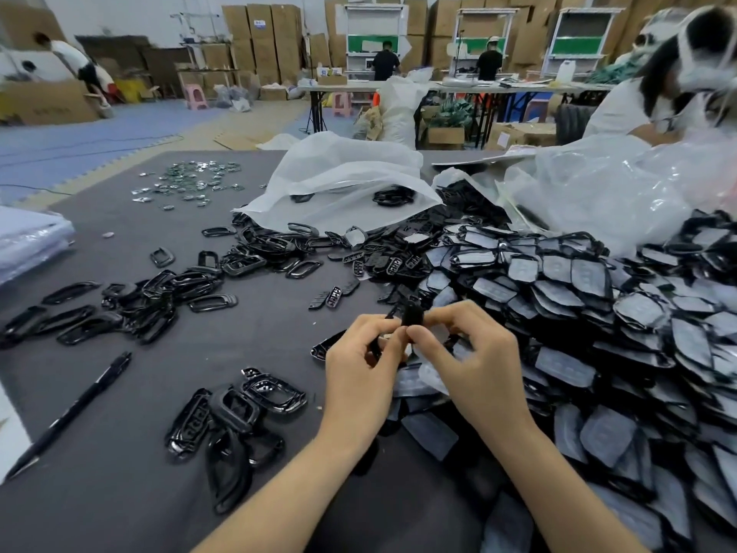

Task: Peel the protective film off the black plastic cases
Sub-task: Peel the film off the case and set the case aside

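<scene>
Two hands together over desk [247, 345]; left hand [359, 363] and right hand [476, 359] both pinching one black case [412, 314]; pile of filmed cases [606, 313] right; pen [73, 411] near left.

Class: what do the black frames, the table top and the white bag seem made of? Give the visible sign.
Black frames: glossy hard plastic, bright highlights. Table top: probably matte felt or cloth, no shine. White bag: thin translucent plastic, crumpled.
</scene>
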